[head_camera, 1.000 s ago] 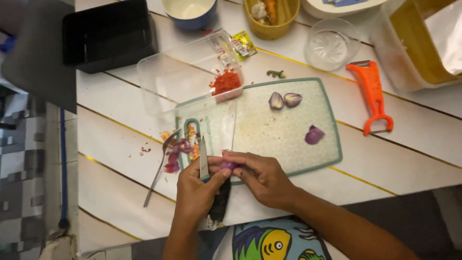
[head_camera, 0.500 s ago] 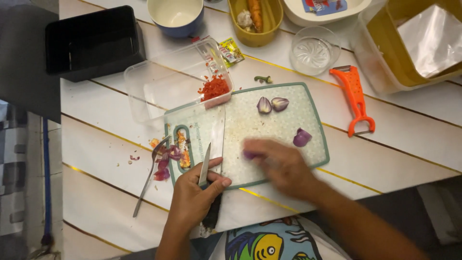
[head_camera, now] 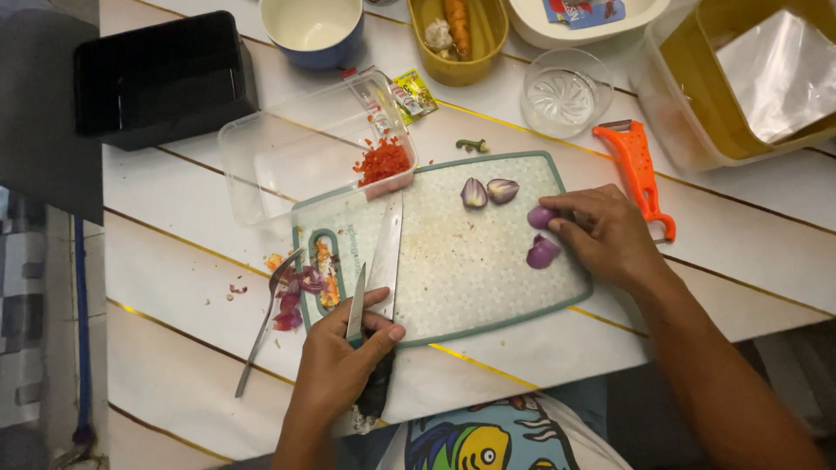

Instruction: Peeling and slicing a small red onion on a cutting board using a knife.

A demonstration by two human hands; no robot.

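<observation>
Two peeled purple shallot pieces [head_camera: 542,252] under right hand [head_camera: 610,235].

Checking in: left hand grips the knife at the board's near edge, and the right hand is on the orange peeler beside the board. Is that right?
Not quite. In the head view the right hand is on a purple shallot piece on the cutting board; the orange peeler lies untouched beside it. The left hand does grip the knife at the board's near edge.

We count four shallot pieces [head_camera: 475,192], two knives [head_camera: 384,258], one peeler [head_camera: 638,170], one glass [head_camera: 562,94], one fork [head_camera: 266,319].
</observation>
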